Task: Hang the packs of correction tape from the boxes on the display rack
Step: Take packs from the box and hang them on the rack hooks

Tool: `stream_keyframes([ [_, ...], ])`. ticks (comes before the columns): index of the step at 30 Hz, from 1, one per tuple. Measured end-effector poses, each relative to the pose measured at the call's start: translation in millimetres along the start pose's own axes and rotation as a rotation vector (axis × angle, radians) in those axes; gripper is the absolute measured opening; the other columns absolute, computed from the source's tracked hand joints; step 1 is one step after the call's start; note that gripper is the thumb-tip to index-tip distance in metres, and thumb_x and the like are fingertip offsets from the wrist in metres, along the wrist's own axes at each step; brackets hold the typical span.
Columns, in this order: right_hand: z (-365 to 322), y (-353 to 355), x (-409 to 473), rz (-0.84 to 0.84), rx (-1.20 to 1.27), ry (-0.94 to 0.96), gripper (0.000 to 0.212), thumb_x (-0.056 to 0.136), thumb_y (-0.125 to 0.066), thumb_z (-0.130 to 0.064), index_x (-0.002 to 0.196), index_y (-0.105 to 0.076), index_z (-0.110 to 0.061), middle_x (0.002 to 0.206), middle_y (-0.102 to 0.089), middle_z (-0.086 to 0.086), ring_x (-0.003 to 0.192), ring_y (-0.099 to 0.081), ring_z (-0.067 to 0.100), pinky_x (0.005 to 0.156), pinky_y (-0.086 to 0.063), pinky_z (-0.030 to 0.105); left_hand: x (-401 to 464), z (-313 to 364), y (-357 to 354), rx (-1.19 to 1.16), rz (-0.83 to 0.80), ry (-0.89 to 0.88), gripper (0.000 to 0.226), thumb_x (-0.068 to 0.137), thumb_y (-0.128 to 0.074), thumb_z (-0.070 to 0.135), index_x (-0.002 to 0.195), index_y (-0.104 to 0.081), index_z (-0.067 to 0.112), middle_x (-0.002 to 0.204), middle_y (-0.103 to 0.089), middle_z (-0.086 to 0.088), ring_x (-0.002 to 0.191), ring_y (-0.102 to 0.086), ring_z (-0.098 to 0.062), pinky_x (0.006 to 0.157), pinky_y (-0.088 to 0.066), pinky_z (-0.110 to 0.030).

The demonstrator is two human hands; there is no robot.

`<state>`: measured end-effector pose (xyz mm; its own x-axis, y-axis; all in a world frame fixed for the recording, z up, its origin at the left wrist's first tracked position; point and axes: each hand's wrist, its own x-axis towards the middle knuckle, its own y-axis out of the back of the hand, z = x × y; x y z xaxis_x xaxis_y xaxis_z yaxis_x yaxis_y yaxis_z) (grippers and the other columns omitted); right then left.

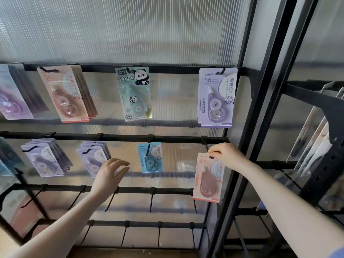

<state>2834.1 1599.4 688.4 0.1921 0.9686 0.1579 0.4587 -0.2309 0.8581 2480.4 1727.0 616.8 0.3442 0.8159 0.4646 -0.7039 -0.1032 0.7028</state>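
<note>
While the right hand (pixel 226 153) pinches a pink pack (pixel 207 180) — left hand (pixel 109 174) empty.

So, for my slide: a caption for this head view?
Right hand pinches pink pack below rack hook; left hand open.

A single head-worn, wide-angle view looks forward and slightly down at the display rack (pixel 119 137) from close range, near enough for both forearms to reach in from the bottom edge. The rack's black rails fill the left and middle, bowed by the lens. A dark upright post (pixel 247 108) cuts the right side, with a neighbouring rack (pixel 316 101) beyond it.
</note>
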Motion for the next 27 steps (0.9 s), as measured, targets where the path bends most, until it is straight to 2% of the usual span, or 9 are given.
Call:
stream_keyframes([
  [4,2.8,-4.6,7.5,-0.003,-0.049,0.016,0.018,0.094,-0.053,-0.017,0.094,-0.070,-0.015,0.088,-0.063,-0.009,0.083,-0.057,0.007,0.065,-0.038,0.017,-2.7,-1.5,-1.4,0.006,-0.007,-0.028,0.015,0.087,-0.063,0.020,0.101,-0.068,0.018,0.104,-0.060,0.002,0.095,-0.052,-0.014,0.078,-0.041,-0.028],
  [8,4.8,-8.8,18.7,0.018,-0.166,0.034,0.020,0.095,-0.049,-0.016,0.086,-0.067,-0.020,0.086,-0.064,-0.006,0.080,-0.059,0.013,0.065,-0.040,0.023,-4.5,-6.5,-0.1,0.006,-0.009,-0.028,0.014,0.086,-0.064,0.018,0.100,-0.068,0.017,0.101,-0.058,0.005,0.095,-0.053,-0.014,0.079,-0.042,-0.029],
  [13,8.1,-9.6,32.2,0.067,-0.193,0.011,0.019,0.094,-0.050,-0.018,0.090,-0.069,-0.019,0.088,-0.066,-0.005,0.079,-0.055,0.013,0.067,-0.037,0.026,-5.3,-17.8,1.6,0.010,-0.029,0.022,0.014,0.087,-0.062,0.021,0.100,-0.068,0.021,0.102,-0.057,0.007,0.095,-0.053,-0.014,0.082,-0.046,-0.033],
  [18,10.3,-13.4,41.8,0.079,-0.191,-0.028,0.019,0.094,-0.050,-0.020,0.091,-0.069,-0.021,0.093,-0.068,-0.004,0.083,-0.059,0.017,0.073,-0.048,0.034,-5.6,-28.2,5.5,-0.002,-0.030,0.041,0.015,0.088,-0.061,0.023,0.101,-0.068,0.022,0.105,-0.060,0.005,0.097,-0.055,-0.013,0.083,-0.047,-0.032],
  [23,9.4,-12.8,43.7,0.080,-0.189,-0.040,0.019,0.095,-0.050,-0.020,0.099,-0.069,-0.018,0.097,-0.068,-0.003,0.084,-0.058,0.016,0.070,-0.043,0.029,-5.7,-32.2,8.7,-0.002,-0.025,0.057,0.016,0.088,-0.060,0.025,0.103,-0.067,0.021,0.108,-0.061,0.003,0.098,-0.055,-0.014,0.083,-0.047,-0.032],
  [27,7.1,-14.6,44.5,0.109,-0.201,-0.049,0.021,0.095,-0.048,-0.021,0.101,-0.068,-0.019,0.102,-0.068,-0.005,0.091,-0.059,0.018,0.073,-0.044,0.030,-7.7,-35.7,13.4,0.006,-0.026,0.038,0.016,0.088,-0.061,0.025,0.103,-0.067,0.022,0.108,-0.062,0.003,0.099,-0.056,-0.014,0.082,-0.046,-0.030],
])
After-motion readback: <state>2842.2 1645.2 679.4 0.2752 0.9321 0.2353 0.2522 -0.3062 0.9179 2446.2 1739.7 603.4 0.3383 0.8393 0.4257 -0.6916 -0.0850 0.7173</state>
